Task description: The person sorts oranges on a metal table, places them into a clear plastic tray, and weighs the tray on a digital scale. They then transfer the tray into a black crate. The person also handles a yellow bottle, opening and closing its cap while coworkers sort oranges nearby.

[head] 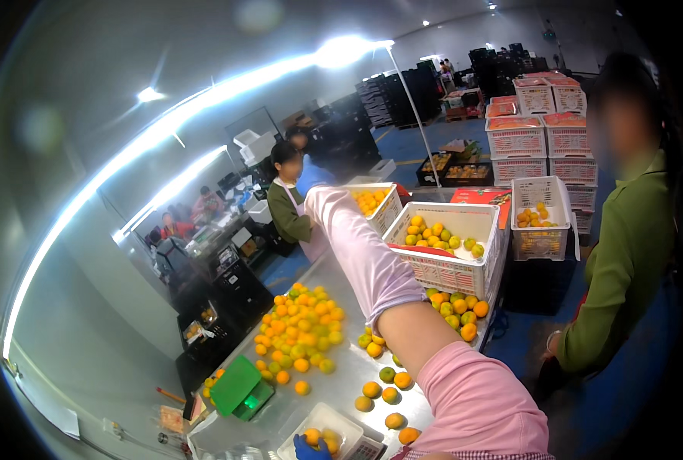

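My right arm stretches across the metal table, in a pink sleeve and pale pink sleeve cover. Its blue-gloved right hand (312,175) is raised near the far end, blurred, and its grip is unclear. Low in the view, my blue-gloved left hand (311,448) curls around a mandarin (311,436) inside a white plastic tray (341,428). That tray sits against a device with a keypad (370,448), apparently a scale. A heap of orange and yellow-green mandarins (301,322) covers the table's left side. Several loose mandarins (389,395) lie beside my forearm.
A white crate (450,267) part-filled with mandarins stands on the table's right side, another crate (384,215) behind it. A green device (241,388) has a lit display. A person in green (623,253) stands at right, another in an apron (289,207) beyond the table. Stacked crates (516,138) rise behind.
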Tool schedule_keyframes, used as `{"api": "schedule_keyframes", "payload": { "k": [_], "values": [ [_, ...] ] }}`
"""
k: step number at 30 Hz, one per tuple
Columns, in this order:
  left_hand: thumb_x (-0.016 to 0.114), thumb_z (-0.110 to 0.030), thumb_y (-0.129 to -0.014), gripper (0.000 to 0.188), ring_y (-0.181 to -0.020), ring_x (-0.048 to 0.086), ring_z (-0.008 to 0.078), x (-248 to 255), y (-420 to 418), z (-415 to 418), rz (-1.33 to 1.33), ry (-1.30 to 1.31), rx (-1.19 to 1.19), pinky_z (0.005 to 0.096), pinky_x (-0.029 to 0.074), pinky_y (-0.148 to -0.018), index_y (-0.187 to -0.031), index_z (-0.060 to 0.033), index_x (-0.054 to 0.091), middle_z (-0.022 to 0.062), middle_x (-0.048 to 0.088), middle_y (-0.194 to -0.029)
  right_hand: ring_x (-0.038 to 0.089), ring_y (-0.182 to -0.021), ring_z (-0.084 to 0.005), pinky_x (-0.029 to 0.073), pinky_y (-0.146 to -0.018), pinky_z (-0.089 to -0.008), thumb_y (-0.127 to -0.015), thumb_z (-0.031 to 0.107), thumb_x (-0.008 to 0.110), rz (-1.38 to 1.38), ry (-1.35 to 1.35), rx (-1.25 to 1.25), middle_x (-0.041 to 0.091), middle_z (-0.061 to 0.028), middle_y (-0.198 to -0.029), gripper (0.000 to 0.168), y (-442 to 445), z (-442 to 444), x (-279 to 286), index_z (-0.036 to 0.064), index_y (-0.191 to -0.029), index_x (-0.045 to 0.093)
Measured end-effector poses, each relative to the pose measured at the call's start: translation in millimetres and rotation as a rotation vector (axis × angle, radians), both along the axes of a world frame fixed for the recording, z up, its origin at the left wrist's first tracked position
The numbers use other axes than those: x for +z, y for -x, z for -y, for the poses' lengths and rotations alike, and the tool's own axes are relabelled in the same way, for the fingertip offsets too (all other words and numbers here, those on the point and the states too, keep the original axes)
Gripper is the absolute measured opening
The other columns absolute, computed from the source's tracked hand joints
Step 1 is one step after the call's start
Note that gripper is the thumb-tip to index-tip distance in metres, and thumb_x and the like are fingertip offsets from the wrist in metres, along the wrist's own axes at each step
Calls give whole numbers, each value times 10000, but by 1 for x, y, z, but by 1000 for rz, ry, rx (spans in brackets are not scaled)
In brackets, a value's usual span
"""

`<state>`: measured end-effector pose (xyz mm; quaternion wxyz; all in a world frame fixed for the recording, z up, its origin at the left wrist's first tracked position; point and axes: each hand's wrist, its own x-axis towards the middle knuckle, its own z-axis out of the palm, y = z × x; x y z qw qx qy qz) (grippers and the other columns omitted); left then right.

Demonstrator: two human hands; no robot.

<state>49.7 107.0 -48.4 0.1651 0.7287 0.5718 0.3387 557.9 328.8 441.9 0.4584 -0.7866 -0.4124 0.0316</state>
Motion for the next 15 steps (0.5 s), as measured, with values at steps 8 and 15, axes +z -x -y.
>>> {"api": "schedule_keyframes", "payload": {
  "k": [8,15],
  "values": [
    [608,-390,-872,500,-917,613,380,-2,0,3,-4,0,-9,436,495,-814,-1243,-62,542,185,643,-1027,544,-1183,-393,440,-970,-491,-846,423,631,16,-39,37,521,-218,-1329,821,-4,-21,0,260,-1510,177],
    [613,-376,-869,485,-914,611,379,-2,4,8,-11,2,0,435,493,-814,-1229,-57,551,184,643,-1018,601,-1096,-373,472,-925,-450,-832,264,568,40,-55,8,588,-206,-1237,689,10,-18,-9,147,-1457,302]
  ]
}}
